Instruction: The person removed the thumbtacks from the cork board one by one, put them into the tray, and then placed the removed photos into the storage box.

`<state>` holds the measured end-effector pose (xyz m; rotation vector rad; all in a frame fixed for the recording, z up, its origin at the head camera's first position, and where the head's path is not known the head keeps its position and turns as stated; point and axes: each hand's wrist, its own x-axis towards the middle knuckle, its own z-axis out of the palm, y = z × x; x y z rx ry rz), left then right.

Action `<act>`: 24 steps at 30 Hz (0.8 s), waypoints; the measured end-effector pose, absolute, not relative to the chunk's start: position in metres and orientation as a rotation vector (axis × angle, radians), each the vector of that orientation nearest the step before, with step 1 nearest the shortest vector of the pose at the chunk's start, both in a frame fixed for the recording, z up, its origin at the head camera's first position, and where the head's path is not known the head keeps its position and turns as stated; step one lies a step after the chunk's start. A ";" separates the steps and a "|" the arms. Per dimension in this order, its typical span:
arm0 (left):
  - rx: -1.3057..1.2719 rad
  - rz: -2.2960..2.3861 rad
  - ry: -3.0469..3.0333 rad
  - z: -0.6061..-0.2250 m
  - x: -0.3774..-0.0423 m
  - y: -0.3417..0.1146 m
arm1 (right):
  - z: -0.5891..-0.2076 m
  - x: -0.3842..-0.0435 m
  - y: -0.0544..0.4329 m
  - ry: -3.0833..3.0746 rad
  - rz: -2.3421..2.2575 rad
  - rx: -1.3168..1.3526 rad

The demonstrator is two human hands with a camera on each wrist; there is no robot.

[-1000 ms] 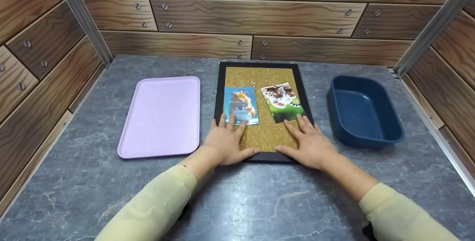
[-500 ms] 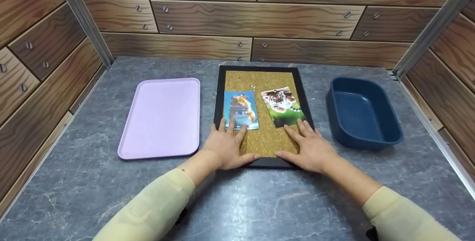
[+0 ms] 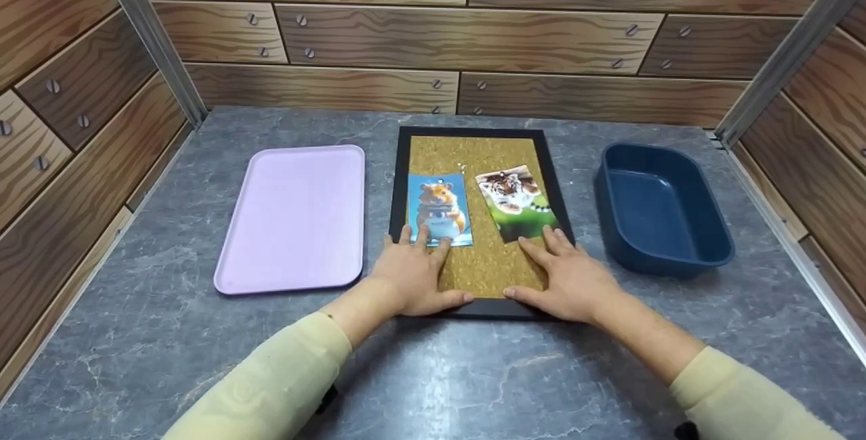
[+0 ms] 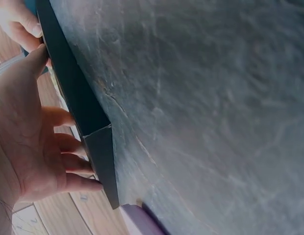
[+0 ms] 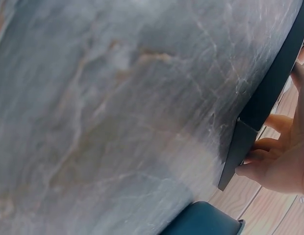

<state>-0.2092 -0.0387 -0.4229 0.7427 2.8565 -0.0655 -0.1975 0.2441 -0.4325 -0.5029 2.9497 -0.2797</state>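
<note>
A black-framed cork board (image 3: 480, 271) lies flat on the grey marbled table. Two picture cards are on it: a hamster picture (image 3: 440, 206) on the left and a tilted tiger picture (image 3: 517, 206) on the right, each with a small pin near its top. My left hand (image 3: 416, 277) rests with spread fingers on the board's near left corner, fingertips at the hamster picture's lower edge. On the near right corner rests my right hand (image 3: 572, 279), fingers straight, by the tiger picture's bottom. Both wrist views show the black frame (image 4: 76, 78) at the fingers.
Left of the board lies a lilac tray (image 3: 294, 216). A deep navy blue bin (image 3: 666, 264) stands to the right. Small white bits (image 3: 461, 166) sit on the cork between the pictures. Wood-patterned walls (image 3: 433, 40) enclose the table at the back and sides.
Both hands and the cork board with its pictures have slid a little toward the person. The tray and bin stay in place; the head view has tilted slightly.
</note>
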 end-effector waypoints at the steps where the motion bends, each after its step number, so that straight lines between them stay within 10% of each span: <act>1: 0.744 -0.064 2.853 -0.423 -0.209 -0.039 | -0.433 -0.197 0.244 2.950 -0.277 -0.503; 24: 0.773 -0.089 2.826 -0.418 -0.195 -0.039 | -0.428 -0.180 0.245 2.942 -0.273 -0.516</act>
